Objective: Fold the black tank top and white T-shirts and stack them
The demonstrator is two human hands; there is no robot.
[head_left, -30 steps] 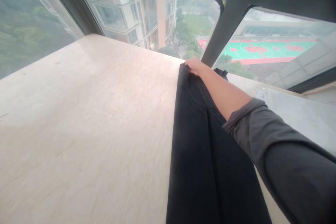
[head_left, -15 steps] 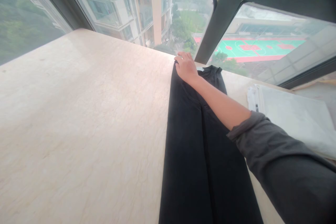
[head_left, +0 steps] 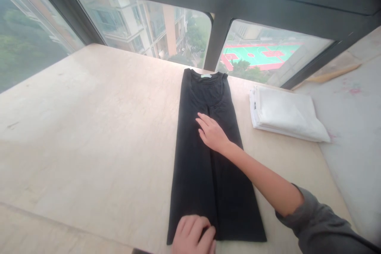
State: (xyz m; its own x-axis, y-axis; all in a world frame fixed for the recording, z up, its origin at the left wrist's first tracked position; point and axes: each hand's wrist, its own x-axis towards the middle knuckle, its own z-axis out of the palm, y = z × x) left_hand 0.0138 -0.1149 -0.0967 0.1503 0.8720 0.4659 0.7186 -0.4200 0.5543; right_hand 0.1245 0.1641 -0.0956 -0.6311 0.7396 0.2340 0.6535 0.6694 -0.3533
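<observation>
A black shirt (head_left: 193, 174) lies face up on the pale stone-patterned surface, its sides folded inward into a long strip. At its far end are the round neckline and a light label (head_left: 206, 76). My right hand (head_left: 212, 133) is over the upper middle of the shirt, palm down, fingers stretched out and holding nothing. Close to me, my left hand (head_left: 193, 235) is at the shirt's near hem, with its fingers curled and the thumb close to them. The fingertips and the cloth beneath them are partly hidden.
A white flat package (head_left: 287, 113) lies to the right of the shirt. Grey window frames (head_left: 216, 43) border the far edge of the pale surface (head_left: 98, 139). At the right stands a whitish wall (head_left: 354, 135). A small dark object (head_left: 141, 251) shows at the bottom edge.
My right hand has drawn back from the shirt's neckline corner to its upper middle. My left hand has come into view at the near hem. The view has shifted, showing more of the shirt.
</observation>
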